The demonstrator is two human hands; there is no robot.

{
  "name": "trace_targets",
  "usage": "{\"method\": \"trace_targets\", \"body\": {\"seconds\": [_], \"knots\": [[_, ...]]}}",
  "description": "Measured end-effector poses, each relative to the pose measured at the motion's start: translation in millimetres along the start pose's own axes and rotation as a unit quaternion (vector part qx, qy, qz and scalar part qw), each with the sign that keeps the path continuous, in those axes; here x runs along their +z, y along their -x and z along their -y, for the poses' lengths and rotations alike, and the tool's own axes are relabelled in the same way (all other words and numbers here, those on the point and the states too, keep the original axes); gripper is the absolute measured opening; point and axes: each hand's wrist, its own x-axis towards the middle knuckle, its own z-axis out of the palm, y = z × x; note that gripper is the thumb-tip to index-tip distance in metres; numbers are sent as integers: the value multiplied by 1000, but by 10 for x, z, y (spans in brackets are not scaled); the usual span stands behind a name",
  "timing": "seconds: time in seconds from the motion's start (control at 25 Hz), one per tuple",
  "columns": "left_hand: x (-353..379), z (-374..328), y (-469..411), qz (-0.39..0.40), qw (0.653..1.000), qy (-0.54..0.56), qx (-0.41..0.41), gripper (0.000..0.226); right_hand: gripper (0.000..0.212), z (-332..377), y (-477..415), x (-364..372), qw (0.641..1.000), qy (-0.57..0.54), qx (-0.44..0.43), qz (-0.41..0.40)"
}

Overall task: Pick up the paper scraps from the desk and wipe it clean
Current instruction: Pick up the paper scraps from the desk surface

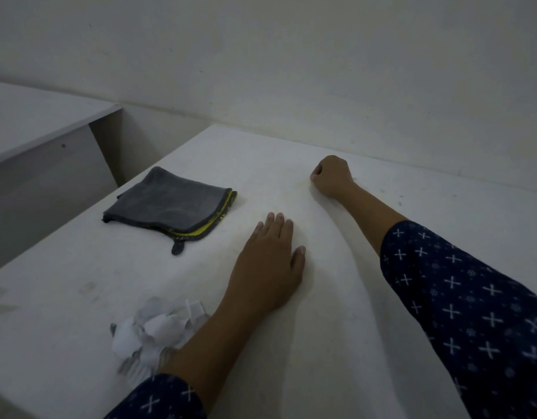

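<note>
A heap of white paper scraps (153, 331) lies on the white desk (337, 343) near its front left, just left of my left forearm. My left hand (268, 264) rests flat on the desk, palm down, fingers slightly apart, holding nothing. My right hand (332, 175) is far out near the wall, closed into a fist with its fingertips against the desk; whether it pinches a scrap is hidden. A folded grey cloth with a yellow edge (170, 207) lies at the desk's left, beyond the left hand and untouched.
A pale wall (321, 71) runs along the desk's far edge. A second white desk (40, 128) stands to the left, across a gap. The desk's left edge runs diagonally beside the cloth. Small dark specks dot the surface at the far right.
</note>
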Motion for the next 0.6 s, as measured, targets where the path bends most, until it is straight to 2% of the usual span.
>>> {"method": "trace_targets", "body": {"seconds": [0.12,0.28,0.6], "knots": [[-4,1,11,0,1000,1,3,58,23,-18,-23,-33,1000,-24,7,15],[-7,4,-17,1,1000,10,-1,58,25,-33,-6,-55,999,-41,-1,-10],[-9,10,-39,2,1000,15,1,57,26,-8,11,-109,998,-49,-20,19]]}}
